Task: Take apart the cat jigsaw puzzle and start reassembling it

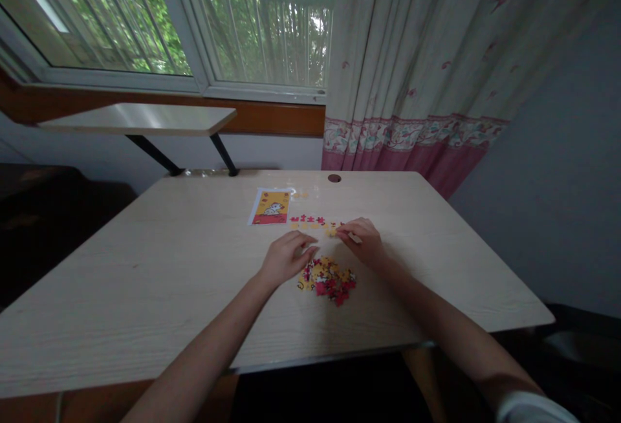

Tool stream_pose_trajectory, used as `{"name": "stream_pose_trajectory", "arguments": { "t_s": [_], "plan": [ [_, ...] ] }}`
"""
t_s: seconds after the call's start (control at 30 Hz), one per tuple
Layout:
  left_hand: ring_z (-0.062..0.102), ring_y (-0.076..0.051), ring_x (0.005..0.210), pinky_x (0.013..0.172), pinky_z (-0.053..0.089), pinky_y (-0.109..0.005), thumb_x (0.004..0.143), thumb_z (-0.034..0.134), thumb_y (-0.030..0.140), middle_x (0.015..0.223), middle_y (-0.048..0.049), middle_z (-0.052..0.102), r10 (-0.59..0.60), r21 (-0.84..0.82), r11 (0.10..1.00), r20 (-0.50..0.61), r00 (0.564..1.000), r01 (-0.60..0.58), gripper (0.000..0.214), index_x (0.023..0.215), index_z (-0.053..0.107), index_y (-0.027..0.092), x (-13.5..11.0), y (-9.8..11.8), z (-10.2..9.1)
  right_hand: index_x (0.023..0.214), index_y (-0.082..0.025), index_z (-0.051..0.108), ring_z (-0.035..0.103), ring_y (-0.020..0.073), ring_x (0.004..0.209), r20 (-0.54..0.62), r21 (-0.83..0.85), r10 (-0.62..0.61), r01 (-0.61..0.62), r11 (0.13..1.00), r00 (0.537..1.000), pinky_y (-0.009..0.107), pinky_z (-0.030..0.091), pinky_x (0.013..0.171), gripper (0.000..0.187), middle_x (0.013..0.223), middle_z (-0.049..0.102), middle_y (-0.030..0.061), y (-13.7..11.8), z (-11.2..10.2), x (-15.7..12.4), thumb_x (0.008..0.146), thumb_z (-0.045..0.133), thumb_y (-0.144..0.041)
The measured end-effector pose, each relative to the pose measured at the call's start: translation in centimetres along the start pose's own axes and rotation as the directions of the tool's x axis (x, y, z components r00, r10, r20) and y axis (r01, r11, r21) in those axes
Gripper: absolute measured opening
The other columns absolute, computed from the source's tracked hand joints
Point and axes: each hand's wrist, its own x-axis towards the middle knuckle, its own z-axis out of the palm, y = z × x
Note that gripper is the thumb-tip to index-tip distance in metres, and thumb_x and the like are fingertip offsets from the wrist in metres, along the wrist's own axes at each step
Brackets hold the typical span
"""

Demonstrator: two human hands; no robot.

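A heap of loose jigsaw pieces [326,277], red, yellow and white, lies on the table in front of me. My left hand [286,258] hovers at the heap's upper left edge, thumb and fingers apart, with nothing visible between them. Beyond the heap, my right hand [365,242] has thumb and forefinger pinched at a small puzzle piece [338,231], partly covered by the fingertips. Sorted red puzzle pieces [308,219] form a row, with yellow puzzle pieces [310,226] just below. Left of these rows is a picture sheet [270,207] showing a white cartoon animal on yellow and red.
The pale wooden table [194,268] has a round cable hole [334,178] near its back edge. A raised shelf [145,118] on black supports stands at the back left. Behind are a barred window [262,22] and a floral curtain [417,54].
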Motion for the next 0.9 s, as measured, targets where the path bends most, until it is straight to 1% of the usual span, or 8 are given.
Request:
{"name": "stream_pose_trajectory", "arguments": {
  "t_s": [0.07, 0.17, 0.23, 0.33, 0.5, 0.6, 0.73, 0.9],
  "plan": [
    [0.059, -0.014, 0.076, 0.071, 0.048, -0.026, 0.085, 0.052, 0.03, 0.083, -0.0056, 0.065, -0.001, -0.003, 1.0, 0.005, 1.0, 0.001, 0.018, 0.091, 0.063, 0.018, 0.0, 0.0, 0.0, 0.085, -0.022, 0.066, 0.057, 0.0179, 0.079, -0.015, 0.002, 0.0, 0.0, 1.0, 1.0, 0.032, 0.04, 0.077, 0.023, 0.083, 0.068, 0.0055, 0.1, -0.1, -0.1, 0.088, 0.049, -0.037],
    [0.059, -0.014, 0.075, 0.069, 0.048, -0.026, 0.085, 0.05, 0.03, 0.08, -0.0053, 0.065, -0.006, -0.001, 1.0, 0.015, 1.0, 0.006, 0.017, 0.085, 0.063, 0.018, 0.0, -0.1, 0.2, 0.085, -0.022, 0.066, 0.057, 0.0185, 0.082, -0.003, 0.017, 0.019, -0.019, 1.0, 1.0, 0.033, 0.04, 0.08, 0.021, 0.085, 0.067, 0.0061, 0.6, 0.0, 0.4, 0.087, 0.051, -0.037],
    [0.059, -0.014, 0.074, 0.069, 0.047, -0.026, 0.086, 0.049, 0.03, 0.079, -0.0051, 0.064, -0.009, 0.001, 1.0, 0.035, 0.999, 0.009, 0.018, 0.085, 0.062, 0.018, -0.1, -0.2, 0.3, 0.085, -0.021, 0.067, 0.057, 0.0186, 0.083, 0.018, 0.035, 0.032, -0.033, 0.999, 0.999, 0.033, 0.04, 0.081, 0.02, 0.085, 0.067, 0.0066, 1.4, 0.2, 1.5, 0.086, 0.053, -0.036],
    [0.058, -0.014, 0.073, 0.068, 0.047, -0.026, 0.086, 0.047, 0.029, 0.078, -0.0049, 0.063, -0.007, 0.003, 1.0, 0.062, 0.998, 0.006, 0.018, 0.083, 0.061, 0.018, -0.2, -0.4, 0.4, 0.086, -0.02, 0.067, 0.057, 0.0176, 0.082, 0.058, 0.064, 0.071, -0.075, 0.995, 0.996, 0.031, 0.041, 0.079, 0.018, 0.085, 0.066, 0.0064, 3.5, 1.0, 4.3, 0.084, 0.056, -0.033],
    [0.057, -0.014, 0.071, 0.065, 0.046, -0.025, 0.086, 0.048, 0.03, 0.074, -0.0043, 0.063, -0.013, 0.017, 1.0, 0.063, 0.998, 0.012, 0.019, 0.08, 0.061, 0.018, -0.4, -0.8, 0.3, 0.084, -0.016, 0.069, 0.058, 0.0156, 0.076, 0.063, 0.069, 0.208, -0.213, 0.975, 0.976, 0.027, 0.043, 0.074, 0.016, 0.085, 0.067, 0.0059, 7.0, 4.0, 9.8, 0.08, 0.057, -0.027],
    [0.057, -0.014, 0.071, 0.066, 0.046, -0.026, 0.086, 0.048, 0.031, 0.073, -0.0044, 0.063, -0.025, 0.036, 0.999, 0.066, 0.997, 0.023, 0.02, 0.08, 0.061, 0.018, -0.6, -1.0, 0.3, 0.087, -0.015, 0.069, 0.06, 0.0156, 0.078, 0.109, 0.064, 0.305, -0.313, 0.948, 0.946, 0.025, 0.044, 0.074, 0.017, 0.088, 0.068, 0.0066, 8.2, 6.3, 11.6, 0.079, 0.057, -0.023],
    [0.056, -0.014, 0.069, 0.064, 0.045, -0.025, 0.086, 0.048, 0.032, 0.072, -0.004, 0.062, -0.04, 0.041, 0.998, 0.069, 0.997, 0.037, 0.021, 0.079, 0.06, 0.018, -0.6, -1.0, 0.3, 0.084, -0.015, 0.07, 0.062, 0.0152, 0.076, 0.174, 0.034, 0.376, -0.387, 0.921, 0.91, 0.023, 0.044, 0.07, 0.014, 0.086, 0.07, 0.0062, 8.9, 8.7, 12.1, 0.077, 0.061, -0.022],
    [0.054, -0.013, 0.066, 0.062, 0.044, -0.024, 0.087, 0.047, 0.032, 0.069, -0.0032, 0.06, -0.03, 0.037, 0.999, 0.069, 0.997, 0.027, 0.022, 0.077, 0.06, 0.018, -0.5, -0.7, 0.1, 0.083, -0.016, 0.07, 0.062, 0.0161, 0.077, 0.19, -0.004, 0.416, -0.423, 0.906, 0.889, 0.023, 0.044, 0.07, 0.012, 0.086, 0.07, 0.0065, 9.6, 9.6, 11.9, 0.075, 0.064, -0.023]
  ]
}}
